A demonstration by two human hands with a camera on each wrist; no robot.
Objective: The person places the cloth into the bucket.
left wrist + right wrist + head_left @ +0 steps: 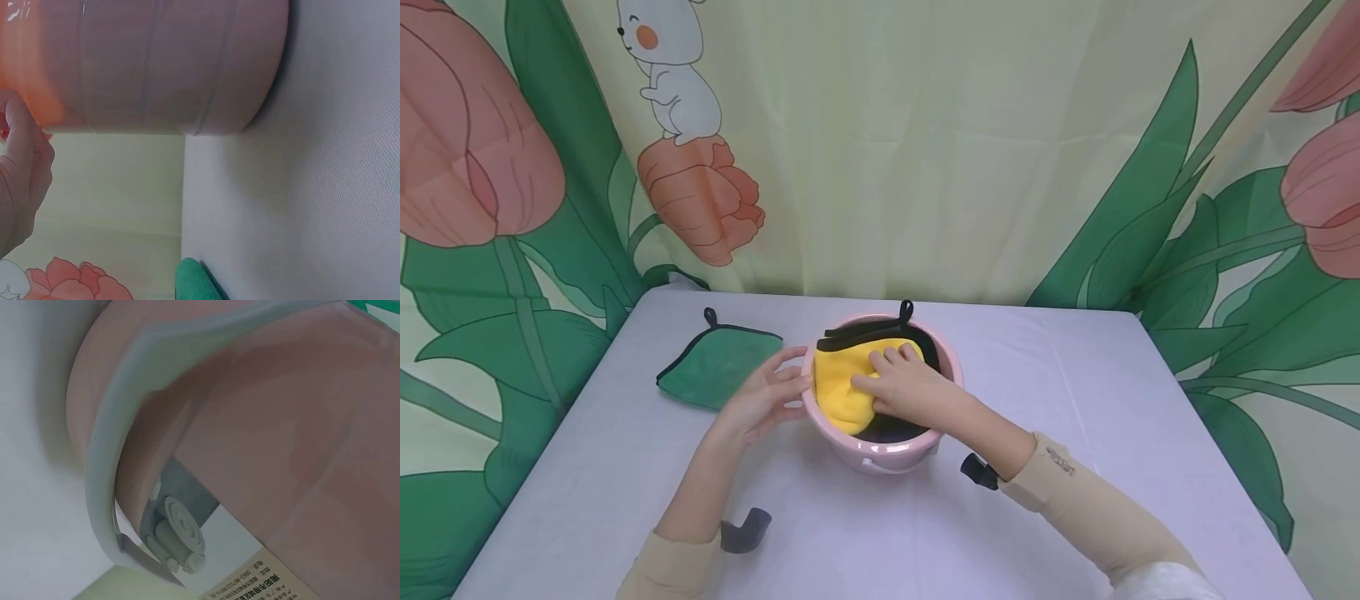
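1. In the head view I see the pink bucket [880,454] at the centre of the frame, standing on the pale tabletop [1075,392].
2. A yellow cloth [842,387] lies inside the bucket, over a black cloth [917,337] whose hanging loop pokes above the far rim.
3. My right hand [906,385] reaches in from the lower right, forearm angled up toward the centre, palm down on the yellow cloth. Its fingers [895,357] are spread and nearly straight, pressing the cloth rather than gripping it.
4. My left hand [767,396] comes in from the lower left and rests against the bucket's left outer wall, just below the rim. The fingers are relaxed and only slightly bent, touching the wall without closing round anything.
5. The left wrist view shows the pink bucket wall [156,62] filling the upper part of the frame, with a bit of that hand [22,181] at the left edge beside it.
6. The right wrist view shows the bucket's grey handle [119,456] lying folded against the pink side, its pivot at lower centre, and a printed label [256,584] at the bottom edge.
7. A green cloth [718,367] with black trim lies flat on the tabletop, left of the bucket and just beyond my left hand.
8. Behind the tabletop hangs a curtain [925,150] printed with tulips and a white rabbit.
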